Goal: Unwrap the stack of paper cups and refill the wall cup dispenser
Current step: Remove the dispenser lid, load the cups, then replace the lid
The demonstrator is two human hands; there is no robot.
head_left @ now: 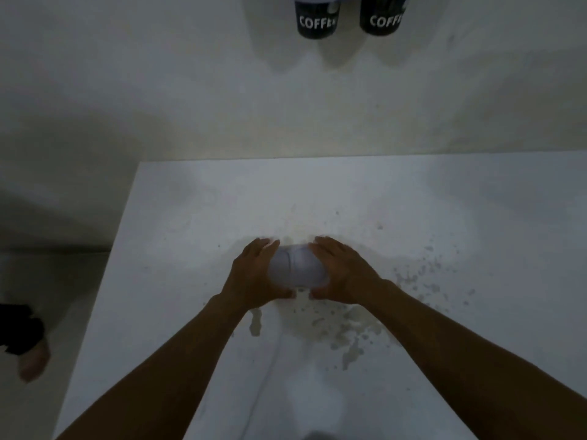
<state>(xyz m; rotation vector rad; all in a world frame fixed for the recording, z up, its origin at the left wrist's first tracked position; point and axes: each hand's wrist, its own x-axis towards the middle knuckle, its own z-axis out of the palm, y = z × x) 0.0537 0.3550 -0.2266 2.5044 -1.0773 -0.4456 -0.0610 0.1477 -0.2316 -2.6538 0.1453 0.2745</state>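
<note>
Head view: left hand (254, 274) and right hand (341, 271) make a two-sided grip, curled around the wrapped cups (297, 268) mid-tabletop (444, 201). They look light, crushable, with slippery film; best held by the sides. Dispenser cups (317, 20) hang at 12 o'clock, stains (349, 331) at 5 o'clock, path unobstructed.

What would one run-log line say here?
both hands grip white wrapped paper cup stack | on white table | black coffee cups in wall dispenser
</note>
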